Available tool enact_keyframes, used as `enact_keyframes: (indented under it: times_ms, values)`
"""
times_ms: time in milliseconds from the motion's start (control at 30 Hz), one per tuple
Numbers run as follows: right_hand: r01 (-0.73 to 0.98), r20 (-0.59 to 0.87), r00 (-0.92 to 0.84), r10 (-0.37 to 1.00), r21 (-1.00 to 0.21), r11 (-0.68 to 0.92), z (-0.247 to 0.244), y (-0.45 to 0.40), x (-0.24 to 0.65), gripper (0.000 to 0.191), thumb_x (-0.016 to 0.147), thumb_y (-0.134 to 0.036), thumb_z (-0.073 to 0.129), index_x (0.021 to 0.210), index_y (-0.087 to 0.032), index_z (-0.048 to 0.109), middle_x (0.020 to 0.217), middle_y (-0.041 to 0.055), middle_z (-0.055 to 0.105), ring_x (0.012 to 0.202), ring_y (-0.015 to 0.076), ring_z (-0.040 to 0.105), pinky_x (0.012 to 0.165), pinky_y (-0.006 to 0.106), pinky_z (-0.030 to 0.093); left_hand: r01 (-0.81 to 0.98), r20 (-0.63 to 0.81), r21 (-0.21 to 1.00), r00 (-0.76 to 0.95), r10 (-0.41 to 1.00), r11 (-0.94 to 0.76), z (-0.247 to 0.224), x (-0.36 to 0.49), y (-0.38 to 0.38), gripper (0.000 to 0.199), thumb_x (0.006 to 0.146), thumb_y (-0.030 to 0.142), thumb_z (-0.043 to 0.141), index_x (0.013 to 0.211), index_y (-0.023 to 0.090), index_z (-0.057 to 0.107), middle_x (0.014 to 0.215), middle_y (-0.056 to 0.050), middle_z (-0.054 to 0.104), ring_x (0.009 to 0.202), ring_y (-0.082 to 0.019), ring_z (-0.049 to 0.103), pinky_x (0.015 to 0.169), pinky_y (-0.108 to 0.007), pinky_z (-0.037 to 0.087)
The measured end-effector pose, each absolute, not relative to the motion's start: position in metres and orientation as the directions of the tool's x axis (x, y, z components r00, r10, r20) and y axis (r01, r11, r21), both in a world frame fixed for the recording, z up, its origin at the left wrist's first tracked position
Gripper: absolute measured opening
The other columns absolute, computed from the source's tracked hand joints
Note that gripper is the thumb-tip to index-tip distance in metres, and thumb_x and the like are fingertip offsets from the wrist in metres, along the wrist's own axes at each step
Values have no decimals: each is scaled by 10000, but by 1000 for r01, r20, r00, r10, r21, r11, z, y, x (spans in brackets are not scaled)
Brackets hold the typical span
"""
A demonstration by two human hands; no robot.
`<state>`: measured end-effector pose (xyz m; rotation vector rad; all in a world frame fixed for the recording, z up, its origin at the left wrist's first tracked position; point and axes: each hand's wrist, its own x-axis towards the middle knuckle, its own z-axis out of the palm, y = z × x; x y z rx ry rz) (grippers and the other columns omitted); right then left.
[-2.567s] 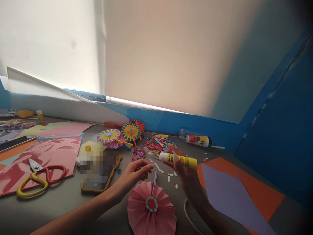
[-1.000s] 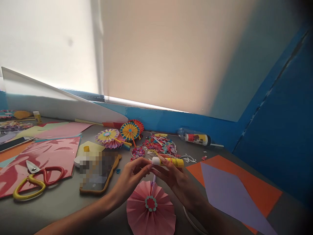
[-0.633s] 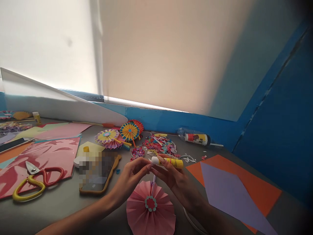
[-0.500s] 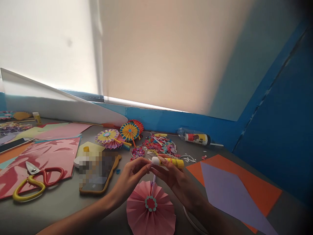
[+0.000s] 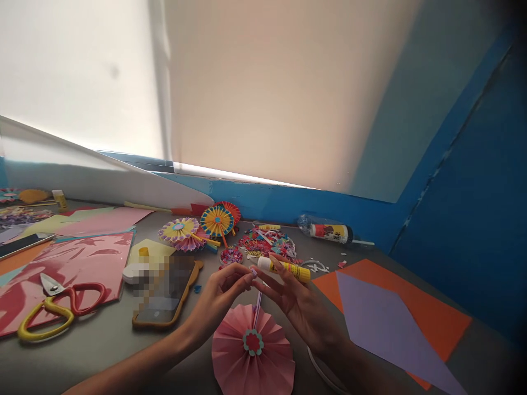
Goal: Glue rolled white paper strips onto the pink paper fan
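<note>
My left hand pinches a tiny pale purple paper piece between thumb and fingertips. Held in my right hand is a yellow glue stick with a white end pointing left, gripped by the upper fingers while the lower fingers reach toward the small piece. Below both hands lies a pleated pink paper rosette, with a scalloped mint and red centre. A narrow purple and white strip stands between the rosette's centre and my hands.
Scissors and a phone lie at the left. Finished paper rosettes and colourful scraps are further back, beside a wrapped glue bottle. Purple and orange sheets lie at the right.
The white end of the glue stick has moved slightly right, away from my left fingertips. The small paper piece shows more clearly, and my right fingers are more spread.
</note>
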<state>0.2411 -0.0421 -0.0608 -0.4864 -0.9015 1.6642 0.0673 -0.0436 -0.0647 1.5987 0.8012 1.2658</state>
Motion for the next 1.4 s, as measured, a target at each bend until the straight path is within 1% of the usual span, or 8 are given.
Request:
enact_keyframes:
  times_ms: [600,733,800,900,1033,1133,1233,1400]
  values:
    - [-535,281,-260,924,-839,104,-57,-30,259,195,890,-369,569,1026,-282,677,1084,24,665,1154,270,542,982,500,430,-7,373,923,261,890,-385,-67,67,-43,228,885,375,560,863,160,631,807,-20,603,792,-163,545,710,-238,423]
    - [213,491,-50,870,-846,489,-53,-10,282,396,847,-256,597,1239,-313,585,1122,52,634,1049,309,570,900,472,446,54,401,900,286,870,-432,-66,66,-44,193,897,343,548,877,171,634,842,-34,633,807,-170,569,720,-245,443]
    - [599,551,-173,816,-600,531,-57,2,291,519,813,-111,527,1289,-320,548,1084,77,630,1007,323,571,833,462,462,123,461,848,307,833,-515,-66,65,-43,170,905,312,539,882,178,642,849,-42,648,803,-175,587,727,-256,450]
    - [802,490,-355,796,-278,528,-72,15,301,714,716,16,449,1342,-327,485,1158,105,583,1133,328,501,811,425,484,214,538,744,372,757,-633,-66,62,-40,170,924,270,505,893,185,648,852,-48,650,789,-170,604,725,-257,455]
    - [793,436,-402,805,-274,544,-94,18,309,756,723,-63,552,1401,-349,376,1347,95,429,1245,317,419,913,433,460,296,545,660,443,712,-690,-67,60,-36,173,939,238,474,927,192,641,869,-42,651,789,-153,606,716,-234,451]
    - [697,432,-337,837,-482,530,-101,13,315,415,856,-160,463,1230,-302,575,1164,104,492,941,242,613,778,368,524,347,526,622,479,703,-702,-69,59,-34,185,947,236,459,932,200,640,877,-36,650,797,-149,602,716,-232,447]
    - [641,450,-287,846,-566,519,-104,11,318,265,884,-187,439,970,-248,682,1007,89,497,721,185,616,660,321,533,384,508,590,506,697,-710,-72,59,-33,206,955,246,438,940,202,639,880,-39,639,795,-152,594,712,-239,445]
    - [659,497,-249,831,-542,521,-94,5,314,168,858,-229,543,790,-249,696,1148,88,484,940,259,596,791,407,517,407,494,536,559,666,-739,-75,58,-33,232,965,264,413,954,196,635,894,-53,624,800,-157,593,708,-241,439]
